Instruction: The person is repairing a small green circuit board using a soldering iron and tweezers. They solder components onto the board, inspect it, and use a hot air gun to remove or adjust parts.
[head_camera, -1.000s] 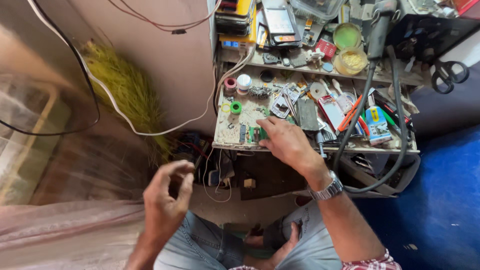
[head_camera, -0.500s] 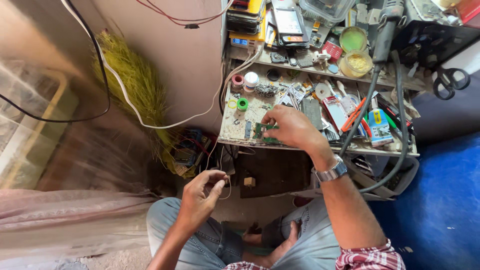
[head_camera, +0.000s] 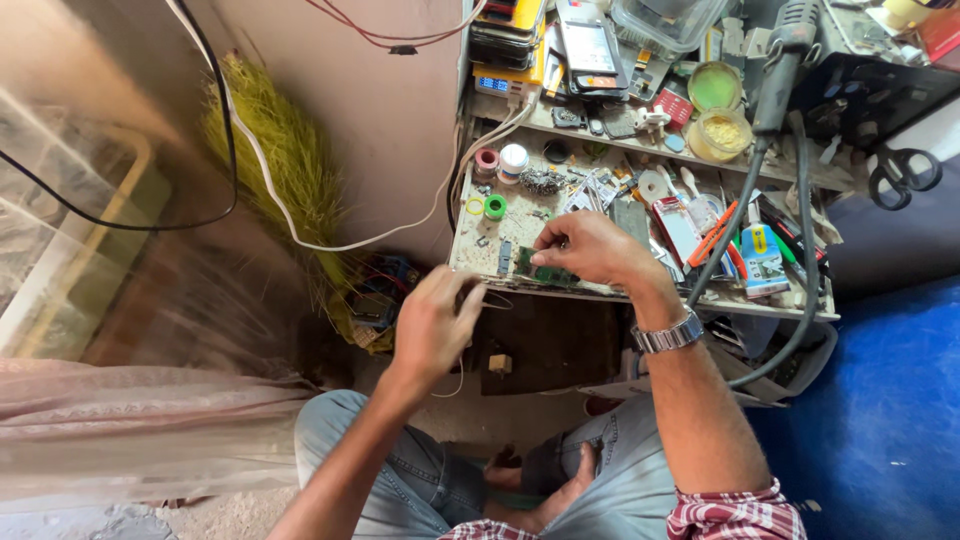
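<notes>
Green board: a small green circuit board (head_camera: 545, 272) lies at the near edge of the low worktable (head_camera: 480, 262), toward its left end.
Right hand: the right hand (head_camera: 592, 247) rests over the board, fingers curled down and pinched on its far side, holding it flat against the tabletop. A metal wristwatch (head_camera: 667, 333) sits on that wrist.
Left hand: the left hand (head_camera: 436, 322) hangs just off the near-left corner of the table, in front of its edge, fingers bent and closed together. Whether they grip anything cannot be told; a thin wire loop shows beside the fingertips.
Table edge: the near edge runs left to right directly under both hands, and the board sits almost at the lip.
Clutter: the right half of the table is packed with tools and packets; a grey hose (head_camera: 745, 190) crosses it. A green tape ring (head_camera: 495, 206) and a white-capped pot (head_camera: 513, 160) stand farther off to the left.
Open room: bare tabletop shows only left of the board, around the tape ring.
Left margin: a pale wall (head_camera: 400, 120) and a bundle of yellow-green broom bristles (head_camera: 280, 160) border the table's left side.
</notes>
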